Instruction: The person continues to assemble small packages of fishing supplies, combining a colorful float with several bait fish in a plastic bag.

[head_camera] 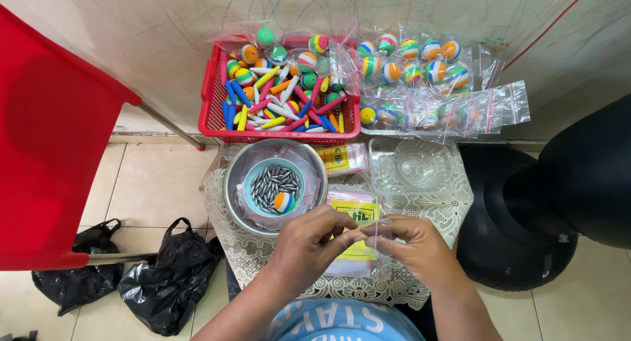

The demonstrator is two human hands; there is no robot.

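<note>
Small clear plastic bag (380, 239): being pinched between the fingertips of the left hand (309, 245) and right hand (417, 249), above the lace-covered table (453, 206). Metal bowl (275, 183) of grey weights and red basket (279, 88) of striped balls are sitting just beyond.

Left hand (312, 242) and right hand (414, 245) pinching small clear bag (380, 232), red basket (213, 91) behind

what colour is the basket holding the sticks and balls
Red basket, clearest in the head view.
</note>
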